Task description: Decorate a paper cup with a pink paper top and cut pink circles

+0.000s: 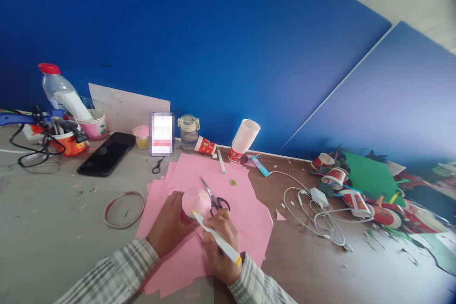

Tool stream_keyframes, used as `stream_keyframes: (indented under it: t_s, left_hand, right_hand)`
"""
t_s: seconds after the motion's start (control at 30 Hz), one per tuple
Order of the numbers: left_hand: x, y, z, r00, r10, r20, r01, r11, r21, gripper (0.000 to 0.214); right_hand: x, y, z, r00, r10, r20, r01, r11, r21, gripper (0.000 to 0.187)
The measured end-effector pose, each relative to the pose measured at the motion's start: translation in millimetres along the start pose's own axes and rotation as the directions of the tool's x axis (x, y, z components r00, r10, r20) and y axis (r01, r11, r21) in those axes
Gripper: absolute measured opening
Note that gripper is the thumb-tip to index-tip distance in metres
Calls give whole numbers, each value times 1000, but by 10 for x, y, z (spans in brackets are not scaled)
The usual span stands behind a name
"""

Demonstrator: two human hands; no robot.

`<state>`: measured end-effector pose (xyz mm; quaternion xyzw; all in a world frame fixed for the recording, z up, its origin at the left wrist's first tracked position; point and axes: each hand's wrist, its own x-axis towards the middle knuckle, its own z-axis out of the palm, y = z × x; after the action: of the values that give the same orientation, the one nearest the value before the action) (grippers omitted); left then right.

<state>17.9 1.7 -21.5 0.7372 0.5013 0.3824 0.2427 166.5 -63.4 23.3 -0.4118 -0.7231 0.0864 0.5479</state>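
My left hand (167, 225) is closed round a small cup covered in pink paper (195, 200), holding it on its side above the pink paper sheets (245, 213). My right hand (219, 242) grips a white marker (217, 240) with a yellow end, its tip touching the cup's pink surface. Black-handled scissors (213, 198) lie on the pink sheets just beyond both hands. A small green sticker-like dot (232, 182) sits on the paper farther back.
A black phone (107, 153), a wire ring (124, 208), a small pair of scissors (157, 165), a glass jar (188, 131), stacked paper cups (243, 139) and a water bottle (62, 92) stand behind. A white charger with cable (318, 206) and decorated cups (342, 185) lie right.
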Motion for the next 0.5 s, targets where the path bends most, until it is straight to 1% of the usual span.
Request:
stream_keyframes:
  t_s: [0.23,0.5]
  left_hand:
    - [-1,15,-5,1000,15,-9,-15,1000,0,43]
    - [6,31,-14,1000,17,11,-17,1000,-3,46]
  right_hand:
    - [-8,9,8,1000,-9,1,9,1000,7,14]
    - [7,-46,-62,1000,8,-12,-7,999,35,16]
